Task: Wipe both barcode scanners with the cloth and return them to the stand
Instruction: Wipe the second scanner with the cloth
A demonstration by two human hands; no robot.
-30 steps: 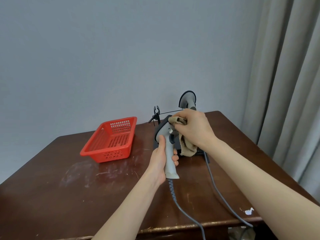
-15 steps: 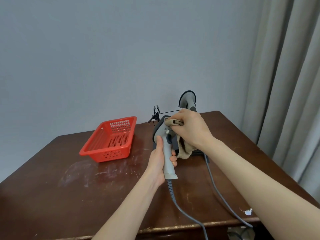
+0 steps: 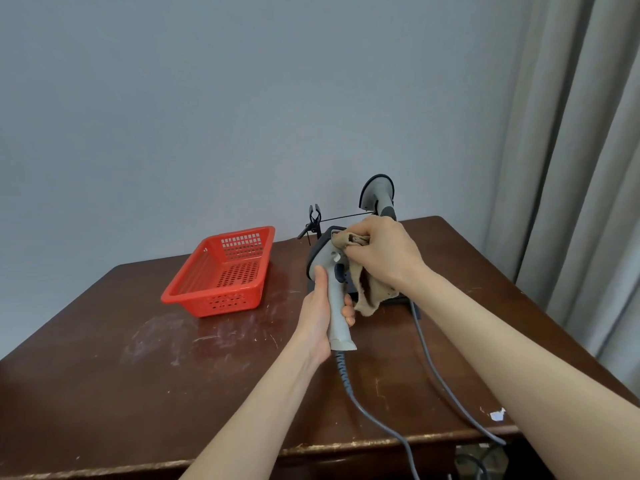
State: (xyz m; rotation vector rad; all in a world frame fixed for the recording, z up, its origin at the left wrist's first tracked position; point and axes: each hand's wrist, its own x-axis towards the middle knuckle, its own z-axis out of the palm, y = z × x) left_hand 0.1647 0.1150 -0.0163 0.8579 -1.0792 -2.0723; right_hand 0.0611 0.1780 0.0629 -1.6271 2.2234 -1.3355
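Over table (image 3: 104, 375) | left hand (image 3: 317, 320) grips scanner (image 3: 335, 318) | right hand (image 3: 384, 258) holds cloth (image 3: 369, 296) atop

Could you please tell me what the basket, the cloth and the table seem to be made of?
The basket: probably moulded plastic, glossy red, with punched-looking holes. The cloth: soft matte tan fabric, hanging in folds from the right hand. The table: apparently dark varnished wood, judging by its sheen, scuffs and chipped front edge.

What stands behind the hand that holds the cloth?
The second scanner stands behind the right hand, head visible. Its lower handle and most of the stand are covered by hand and cloth.
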